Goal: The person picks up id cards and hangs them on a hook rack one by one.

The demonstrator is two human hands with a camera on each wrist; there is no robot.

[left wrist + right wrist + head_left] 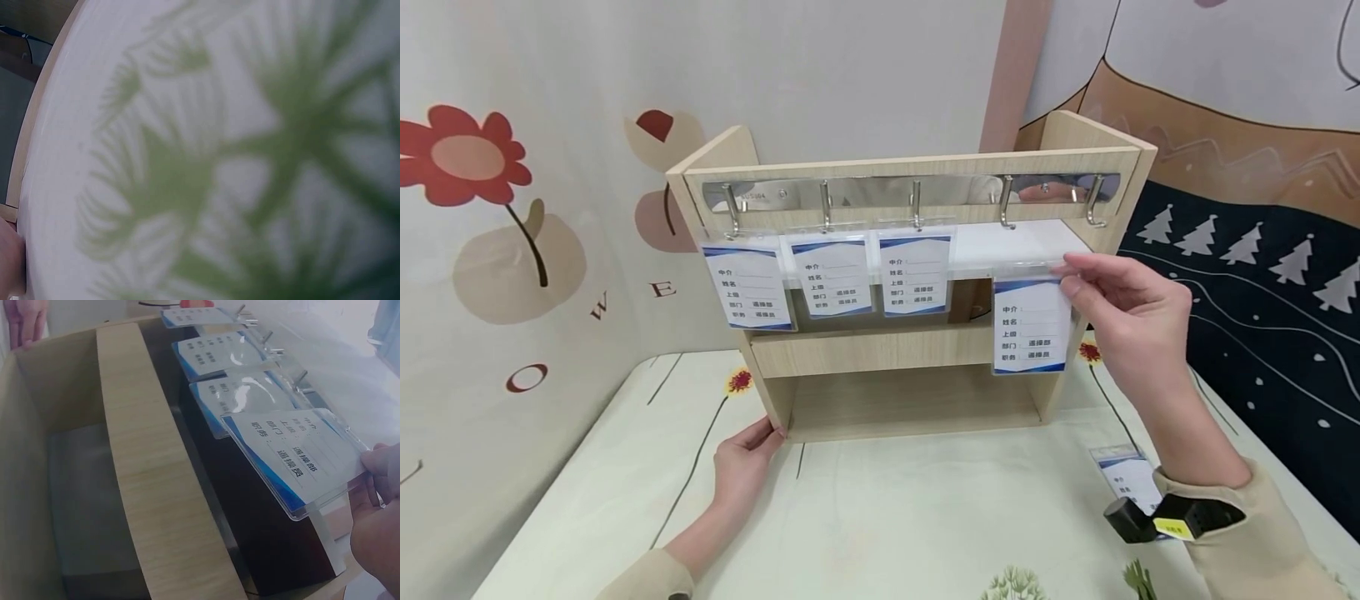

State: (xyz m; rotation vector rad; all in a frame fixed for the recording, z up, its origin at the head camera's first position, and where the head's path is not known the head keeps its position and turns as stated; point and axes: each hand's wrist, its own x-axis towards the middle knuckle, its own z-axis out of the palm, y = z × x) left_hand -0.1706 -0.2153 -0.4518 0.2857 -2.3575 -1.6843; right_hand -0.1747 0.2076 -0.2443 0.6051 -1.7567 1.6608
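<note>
- My right hand (1138, 329) is up in front of the wooden shelf (880, 354). My thumb and fingers pinch the top right corner of a badge card (1030, 325) in a clear sleeve.
- The badge card hangs down from my fingertips (382, 464). It is white with blue bands and rows of printed words.
- I hold the card just under the fourth hook (1006, 204) of the shiny metal hook rail (910, 192). The card's top edge is below that hook and is not on it.
- Three more badge cards (835, 279) hang side by side from the first three hooks, to the left of my card. The fifth hook (1097, 202), at the far right, is bare.
- My left hand (747, 462) lies on the table (925, 517) at the shelf's bottom left corner. My fingertips touch the wood there. My fingers look loose and hold nothing.
- My left wrist view is a blur of white cloth with green plant shapes, so I can't be sure from it how those fingers bend.
- One more badge card (1127, 477) lies flat on the table, near my right wrist and partly behind my wrist strap (1180, 517).
- The table cloth is pale with small flowers. The wall behind has big red flower pictures.
</note>
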